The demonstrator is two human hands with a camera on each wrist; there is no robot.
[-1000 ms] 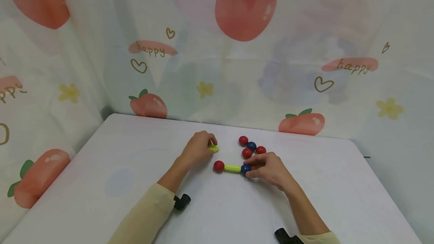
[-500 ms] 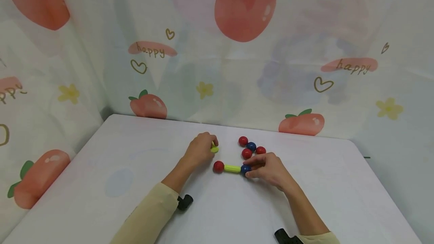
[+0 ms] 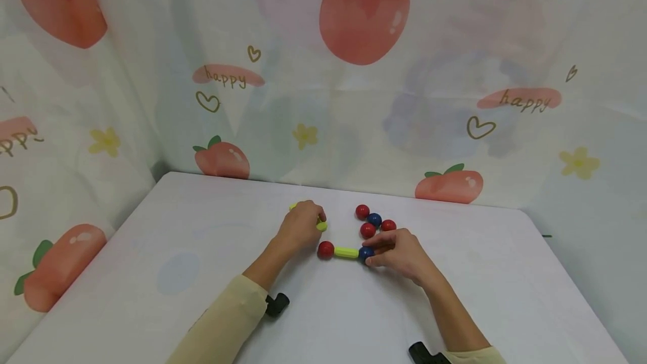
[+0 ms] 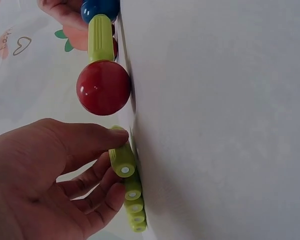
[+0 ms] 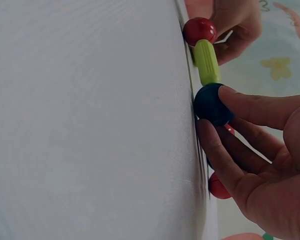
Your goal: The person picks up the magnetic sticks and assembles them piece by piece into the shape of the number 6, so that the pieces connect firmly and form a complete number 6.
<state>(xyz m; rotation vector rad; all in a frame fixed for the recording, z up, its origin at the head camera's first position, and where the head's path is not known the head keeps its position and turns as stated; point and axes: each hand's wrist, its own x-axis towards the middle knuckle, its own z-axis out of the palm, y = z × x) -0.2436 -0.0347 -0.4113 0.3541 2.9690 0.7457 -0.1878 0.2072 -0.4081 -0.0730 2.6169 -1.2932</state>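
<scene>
My left hand (image 3: 302, 224) pinches a yellow-green rod (image 4: 123, 161) with pale round ends, the nearest of a row of several such rods (image 4: 135, 207). The fingers hide most of that row in the head view. To its right lies a joined piece: a red ball (image 3: 326, 250), a yellow-green rod (image 3: 346, 253) and a blue ball (image 3: 366, 254) in one line on the table. My right hand (image 3: 404, 254) holds the blue ball between thumb and fingers, as the right wrist view also shows.
Behind the right hand sit red balls (image 3: 362, 212) and another blue ball (image 3: 374, 219), close together. The white table (image 3: 177, 229) ends at a printed cloth backdrop (image 3: 343, 128). Black wrist cameras (image 3: 277, 304) are strapped to both forearms.
My left hand has shifted slightly right, and a yellow-green rod end now shows beyond its far left side. The right hand and the joined piece have stayed in place.
</scene>
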